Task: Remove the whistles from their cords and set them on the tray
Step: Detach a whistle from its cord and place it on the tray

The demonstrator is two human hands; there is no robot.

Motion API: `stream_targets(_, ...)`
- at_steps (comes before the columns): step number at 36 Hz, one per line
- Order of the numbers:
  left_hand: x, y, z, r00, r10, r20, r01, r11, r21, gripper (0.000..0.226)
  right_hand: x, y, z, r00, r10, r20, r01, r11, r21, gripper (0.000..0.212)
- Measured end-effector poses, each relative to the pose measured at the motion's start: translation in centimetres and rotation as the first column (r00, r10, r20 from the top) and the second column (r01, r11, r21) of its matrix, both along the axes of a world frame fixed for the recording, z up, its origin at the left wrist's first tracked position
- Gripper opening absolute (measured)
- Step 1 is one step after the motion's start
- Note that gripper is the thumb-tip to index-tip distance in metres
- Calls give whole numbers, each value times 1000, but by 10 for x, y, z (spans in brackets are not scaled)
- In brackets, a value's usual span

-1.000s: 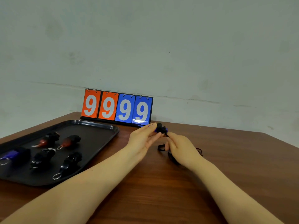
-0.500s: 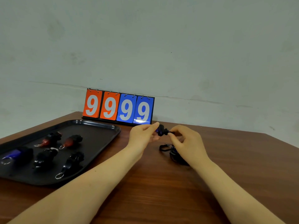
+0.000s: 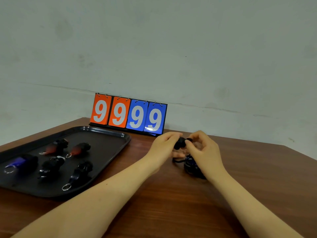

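Wooden table (image 3: 171, 203): black tray (image 3: 106, 134), scoreboard (image 3: 128, 114), cord bundle (image 3: 192, 166).

- Left hand (image 3: 163, 145): forearm extended forward, fingers curled, pinching a small item.
- Right hand (image 3: 205, 152): raised, fingertips (image 3: 187, 143) pinched, facing left hand.

Two bare forearms, sleeveless to the frame edge; left grip (image 3: 163, 146) and right grip (image 3: 204, 150) ungloved, ringless.
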State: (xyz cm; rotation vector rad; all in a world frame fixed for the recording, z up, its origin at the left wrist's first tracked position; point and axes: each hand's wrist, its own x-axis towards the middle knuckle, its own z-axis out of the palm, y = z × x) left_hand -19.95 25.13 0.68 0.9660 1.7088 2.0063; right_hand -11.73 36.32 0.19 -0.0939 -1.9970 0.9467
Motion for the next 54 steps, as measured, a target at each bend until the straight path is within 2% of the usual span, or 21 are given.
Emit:
stream_targets(7,-3,1,-2,995,-41,87,36,997,67,21,1,-4,2,995,94,-29,-97,989,-113,10)
stream_targets(11,-7,2,-4,983,-53,175,30,991,130,23,-2,-3,-2,998,66,19,-66,998,21,14)
stream_targets(14,-10,1,-3,967,-55,249,4,980,199,16,-2,-2,-2,998,60,37,-64,991,120,15)
stream_targets(18,-13,-1,2,930,-43,365,-62,961,270,12,-3,-3,-4,987,121,106,-136,980,144,7)
stream_targets(23,-16,-5,7,871,-33,490,-167,919,358,5,-3,-4,0,981,160,111,-175,973,148,20)
stream_targets(26,-15,-4,6,896,-7,444,-147,939,311,5,0,-5,3,980,155,122,-172,973,153,26)
stream_targets(27,-16,-4,5,928,30,372,-136,956,262,7,1,-5,3,980,155,127,-173,974,146,26)
stream_targets(29,-19,-4,2,986,129,101,-139,986,93,15,3,-6,2,976,149,156,-171,976,136,23)
stream_targets(31,-18,-5,1,979,150,-140,-153,988,-14,17,5,-7,1,973,146,179,-167,981,104,16)
stream_targets(34,-13,-3,-2,951,112,-287,-150,982,-114,16,4,-9,-1,976,139,165,-144,990,13,11)
stream_targets(39,-7,0,-3,969,85,-232,-114,987,-113,22,-2,-6,0,977,147,157,-116,974,-193,7)
stream_targets(46,-4,3,-4,968,86,-235,-104,993,-64,28,-6,-1,1,980,98,175,-35,941,-335,11)
stream_targets(49,-3,4,-4,975,68,-213,-78,996,-38,27,-5,1,1,977,137,161,-57,904,-425,13)
stream_targets(51,-3,4,-5,987,52,-154,-53,999,-4,26,-4,1,3,970,200,141,-109,869,-482,13)
stream_targets(54,-3,4,-4,1000,3,30,-6,995,96,19,-3,0,5,951,294,93,-194,804,-562,13)
